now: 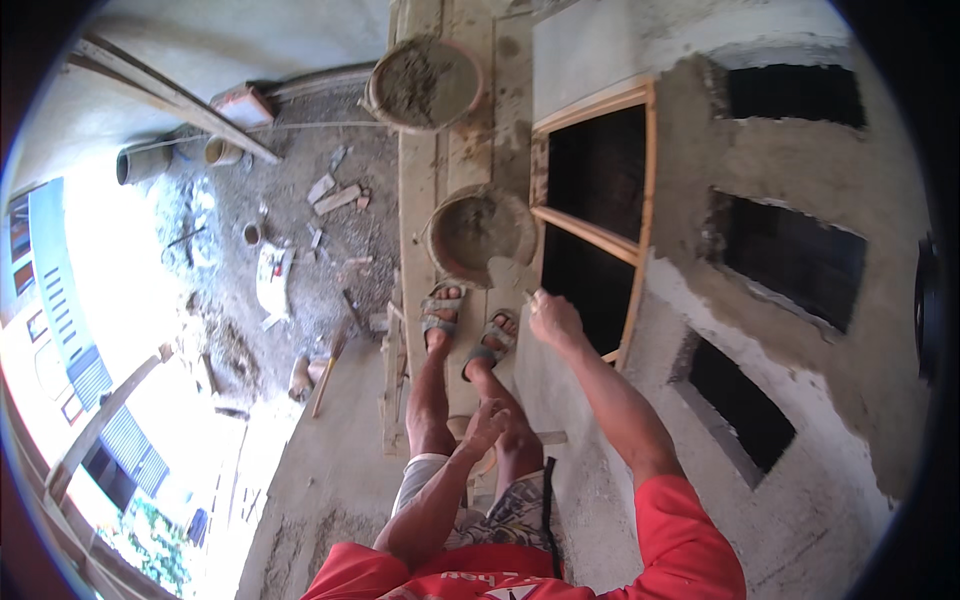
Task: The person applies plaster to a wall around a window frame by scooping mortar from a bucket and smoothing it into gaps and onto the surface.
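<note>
My right hand grips a trowel by its handle; the grey-coated blade lies over the near right rim of a round bucket with wet mortar inside. The bucket stands on the planks just beyond my sandalled feet. My left hand is closed in front of my knees, and what it holds, if anything, is hidden. Farther along the planks stands a second bucket, heaped with mortar on its left side.
I stand on a narrow plank scaffold above rubble-strewn ground. On the right, the partly plastered wall has a wooden window frame and several dark openings. A slanting timber and a taut string cross the far left.
</note>
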`<state>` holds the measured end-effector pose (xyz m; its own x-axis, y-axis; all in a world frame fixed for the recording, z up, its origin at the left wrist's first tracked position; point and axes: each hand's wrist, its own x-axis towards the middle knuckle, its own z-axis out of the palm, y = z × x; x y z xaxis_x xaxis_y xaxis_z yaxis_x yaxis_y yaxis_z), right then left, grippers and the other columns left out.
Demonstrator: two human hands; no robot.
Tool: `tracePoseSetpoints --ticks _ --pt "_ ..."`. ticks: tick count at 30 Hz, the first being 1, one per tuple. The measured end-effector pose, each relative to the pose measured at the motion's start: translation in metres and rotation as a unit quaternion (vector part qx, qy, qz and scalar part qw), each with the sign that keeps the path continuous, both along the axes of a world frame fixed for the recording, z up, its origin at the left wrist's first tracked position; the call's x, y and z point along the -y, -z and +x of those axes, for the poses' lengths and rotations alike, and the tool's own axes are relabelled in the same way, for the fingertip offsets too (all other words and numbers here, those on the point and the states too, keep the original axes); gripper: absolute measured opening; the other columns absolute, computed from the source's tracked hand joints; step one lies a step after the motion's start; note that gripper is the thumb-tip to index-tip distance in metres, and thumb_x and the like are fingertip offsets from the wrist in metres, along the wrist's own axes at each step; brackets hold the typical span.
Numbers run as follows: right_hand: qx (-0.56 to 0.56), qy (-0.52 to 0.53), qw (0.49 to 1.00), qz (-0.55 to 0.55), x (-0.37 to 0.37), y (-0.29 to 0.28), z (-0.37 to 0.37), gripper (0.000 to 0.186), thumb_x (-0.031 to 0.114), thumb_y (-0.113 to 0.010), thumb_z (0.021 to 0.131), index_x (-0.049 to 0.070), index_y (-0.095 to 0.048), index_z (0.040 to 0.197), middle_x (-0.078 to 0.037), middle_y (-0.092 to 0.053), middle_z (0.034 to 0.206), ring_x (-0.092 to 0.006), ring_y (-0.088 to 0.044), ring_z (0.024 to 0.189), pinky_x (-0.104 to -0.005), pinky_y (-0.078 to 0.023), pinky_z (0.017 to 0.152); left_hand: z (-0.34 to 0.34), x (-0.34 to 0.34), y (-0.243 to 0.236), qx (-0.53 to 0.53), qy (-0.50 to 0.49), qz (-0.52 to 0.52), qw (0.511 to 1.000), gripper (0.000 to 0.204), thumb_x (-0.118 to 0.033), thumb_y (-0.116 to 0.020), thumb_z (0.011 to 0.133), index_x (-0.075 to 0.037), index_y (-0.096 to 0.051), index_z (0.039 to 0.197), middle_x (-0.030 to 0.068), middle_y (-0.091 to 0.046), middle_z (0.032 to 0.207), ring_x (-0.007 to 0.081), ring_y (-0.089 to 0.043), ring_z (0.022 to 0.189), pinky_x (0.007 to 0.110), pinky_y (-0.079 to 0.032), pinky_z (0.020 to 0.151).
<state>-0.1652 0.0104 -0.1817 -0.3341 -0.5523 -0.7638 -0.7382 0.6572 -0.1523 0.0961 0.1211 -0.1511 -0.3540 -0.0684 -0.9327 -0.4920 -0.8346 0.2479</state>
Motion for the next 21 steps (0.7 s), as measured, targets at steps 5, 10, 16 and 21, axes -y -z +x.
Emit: tracePoseSetpoints --ticks 5,10,16,21 --pt "0.024 0.005 0.998 0.063 0.038 0.093 0.014 0.027 0.019 -0.055 0.091 0.003 -0.066 0.109 -0.027 -0.069 0.105 -0.0432 -0.067 0.100 -0.0502 -0.056 0.087 0.018 -0.001 0.022 -0.031 -0.064 -0.062 0.996 0.040 -0.027 -0.055 0.099 -0.001 -0.054 0.130 0.0174 -0.065 0.115 0.0253 -0.062 0.107 0.037 -0.049 0.091" --pt "0.067 0.029 0.997 0.019 0.051 0.166 0.027 0.042 0.018 -0.058 0.089 -0.001 -0.062 0.126 -0.029 -0.066 0.115 -0.0419 -0.064 0.110 -0.0452 -0.054 0.094 -0.002 0.008 0.013 -0.070 -0.053 -0.049 0.995 0.043 -0.024 -0.053 0.095 0.000 -0.052 0.130 0.0066 -0.062 0.098 0.0134 -0.058 0.089 0.030 -0.048 0.081" --pt "0.078 0.042 0.987 -0.131 0.037 0.191 0.062 0.036 0.020 -0.060 0.091 0.000 -0.062 0.121 -0.024 -0.070 0.101 -0.0397 -0.068 0.096 -0.0484 -0.056 0.082 0.002 0.009 0.014 -0.048 -0.069 -0.054 0.995 0.042 -0.027 -0.053 0.098 0.000 -0.052 0.131 0.0066 -0.062 0.099 0.0133 -0.058 0.088 0.030 -0.048 0.081" --pt "0.069 0.051 0.975 -0.205 -0.033 0.187 0.062 0.036 0.023 -0.065 0.090 0.003 -0.060 0.120 -0.021 -0.070 0.089 -0.0372 -0.070 0.083 -0.0460 -0.056 0.070 0.008 0.007 0.015 -0.028 -0.056 -0.045 0.997 0.040 -0.028 -0.057 0.098 -0.002 -0.055 0.129 0.0154 -0.065 0.112 0.0225 -0.062 0.105 0.035 -0.049 0.089"
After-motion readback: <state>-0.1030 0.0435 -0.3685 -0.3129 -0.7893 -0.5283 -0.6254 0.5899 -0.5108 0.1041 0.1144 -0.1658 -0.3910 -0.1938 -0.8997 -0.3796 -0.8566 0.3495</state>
